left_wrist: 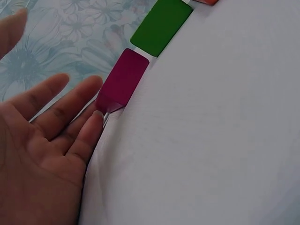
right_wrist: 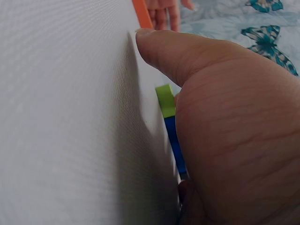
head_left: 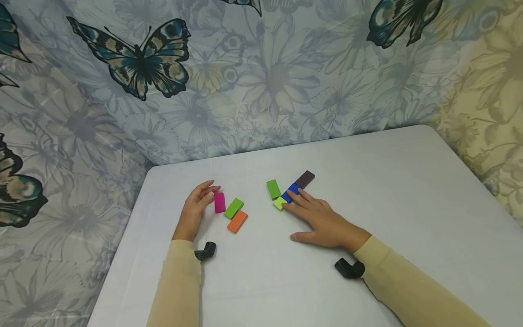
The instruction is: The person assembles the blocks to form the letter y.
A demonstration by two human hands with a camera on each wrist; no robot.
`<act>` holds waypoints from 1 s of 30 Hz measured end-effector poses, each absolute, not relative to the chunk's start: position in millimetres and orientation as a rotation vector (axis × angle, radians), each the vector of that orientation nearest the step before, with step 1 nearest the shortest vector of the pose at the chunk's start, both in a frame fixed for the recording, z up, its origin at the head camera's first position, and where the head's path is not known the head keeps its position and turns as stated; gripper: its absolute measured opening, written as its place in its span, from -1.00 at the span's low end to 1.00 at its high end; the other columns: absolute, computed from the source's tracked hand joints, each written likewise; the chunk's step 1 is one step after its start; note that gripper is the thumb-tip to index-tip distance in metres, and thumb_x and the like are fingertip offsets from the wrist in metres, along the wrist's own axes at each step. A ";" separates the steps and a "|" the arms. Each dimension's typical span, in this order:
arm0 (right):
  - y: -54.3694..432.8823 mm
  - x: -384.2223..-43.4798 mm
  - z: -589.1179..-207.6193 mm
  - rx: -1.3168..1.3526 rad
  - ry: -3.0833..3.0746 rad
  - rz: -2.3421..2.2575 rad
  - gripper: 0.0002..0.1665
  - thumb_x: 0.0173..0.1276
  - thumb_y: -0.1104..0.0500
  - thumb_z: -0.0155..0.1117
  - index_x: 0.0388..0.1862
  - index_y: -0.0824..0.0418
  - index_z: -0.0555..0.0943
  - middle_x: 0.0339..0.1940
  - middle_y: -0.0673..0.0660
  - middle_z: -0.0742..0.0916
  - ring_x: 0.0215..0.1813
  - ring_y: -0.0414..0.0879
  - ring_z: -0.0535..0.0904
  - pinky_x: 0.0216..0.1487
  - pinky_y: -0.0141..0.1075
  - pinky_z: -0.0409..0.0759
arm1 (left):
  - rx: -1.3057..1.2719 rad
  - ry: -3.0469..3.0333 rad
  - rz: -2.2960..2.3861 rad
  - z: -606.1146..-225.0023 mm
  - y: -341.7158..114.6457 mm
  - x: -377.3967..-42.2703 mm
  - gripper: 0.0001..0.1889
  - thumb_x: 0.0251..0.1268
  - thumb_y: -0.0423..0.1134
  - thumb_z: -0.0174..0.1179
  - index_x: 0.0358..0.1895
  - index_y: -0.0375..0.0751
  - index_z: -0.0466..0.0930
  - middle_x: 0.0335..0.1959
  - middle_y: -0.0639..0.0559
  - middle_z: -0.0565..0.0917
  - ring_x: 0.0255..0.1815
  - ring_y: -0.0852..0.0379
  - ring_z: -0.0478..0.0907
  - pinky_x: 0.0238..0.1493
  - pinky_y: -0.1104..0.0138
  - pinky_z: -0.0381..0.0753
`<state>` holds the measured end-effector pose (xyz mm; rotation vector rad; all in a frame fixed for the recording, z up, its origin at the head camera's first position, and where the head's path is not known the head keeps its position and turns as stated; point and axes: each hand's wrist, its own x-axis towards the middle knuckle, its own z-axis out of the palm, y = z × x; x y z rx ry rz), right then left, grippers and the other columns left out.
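Note:
My left hand [head_left: 195, 210] is at the outer side of a magenta block [head_left: 219, 202], its fingers loosely extended, fingertips right at the block's edge in the left wrist view. Beside that block lie a green block [head_left: 234, 208] and an orange block [head_left: 237, 221], meeting at their edges. My right hand [head_left: 327, 223] reaches flat over the table with spread fingers, fingertips on a blue block [head_left: 291, 193] and at a lime block [head_left: 279, 203]. Its thumb points out to the side. A dark block [head_left: 304, 179] continues the line past the blue one, and another green block [head_left: 273, 189] adjoins the lime one.
A white table [head_left: 408, 204] lies under both hands, its back edge against a wall covering [head_left: 278, 81] with flowers and butterflies. Black wrist devices [head_left: 349, 269] sit at both sleeve cuffs.

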<state>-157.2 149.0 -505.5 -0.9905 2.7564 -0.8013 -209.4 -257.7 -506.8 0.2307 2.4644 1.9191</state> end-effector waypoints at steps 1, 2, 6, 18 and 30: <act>149.0 -157.3 -505.5 -0.990 2.758 -0.797 0.04 0.48 -0.37 0.42 0.78 -0.04 0.30 0.83 0.08 0.08 0.80 0.18 -0.20 0.57 0.36 0.11 | 0.229 2.470 1.892 -506.9 -258.0 -209.5 -0.42 0.72 -0.11 0.16 0.63 -0.25 0.37 0.41 -0.12 0.63 0.48 -0.04 0.47 0.57 -0.04 0.26; 149.1 -157.4 -505.6 -0.991 2.759 -0.797 0.04 0.48 -0.37 0.43 0.78 -0.03 0.30 0.83 0.08 0.07 0.80 0.18 -0.20 0.56 0.36 0.11 | 0.229 2.477 1.862 -507.1 -258.3 -209.8 -0.40 0.69 -0.12 0.20 0.64 -0.23 0.37 0.42 -0.11 0.63 0.48 -0.05 0.47 0.58 -0.05 0.24; 149.3 -157.7 -505.7 -0.992 2.759 -0.802 0.05 0.47 -0.37 0.43 0.78 -0.03 0.31 0.83 0.08 0.08 0.80 0.17 -0.20 0.56 0.36 0.11 | 0.243 2.498 1.761 -506.1 -258.1 -209.7 -0.33 0.57 -0.19 0.33 0.65 -0.16 0.37 0.43 -0.04 0.62 0.47 -0.07 0.48 0.58 -0.06 0.26; 149.8 -157.8 -507.6 -1.000 2.748 -0.827 0.04 0.48 -0.36 0.42 0.79 -0.06 0.29 0.84 0.06 0.07 0.80 0.16 -0.21 0.56 0.35 0.11 | 0.270 2.436 1.582 -498.5 -263.3 -208.5 -0.14 0.29 -0.47 0.47 0.66 -0.04 0.38 0.49 0.06 0.55 0.63 -0.05 0.31 0.64 0.03 0.18; 151.0 -157.5 -507.3 -1.005 2.748 -0.823 0.04 0.49 -0.37 0.41 0.78 -0.04 0.30 0.84 0.05 0.06 0.80 0.15 -0.21 0.56 0.35 0.11 | 0.157 2.636 1.383 -499.1 -262.6 -207.3 -0.23 0.29 -0.35 0.55 0.57 0.00 0.52 0.59 -0.05 0.44 0.57 -0.16 0.37 0.57 -0.02 0.33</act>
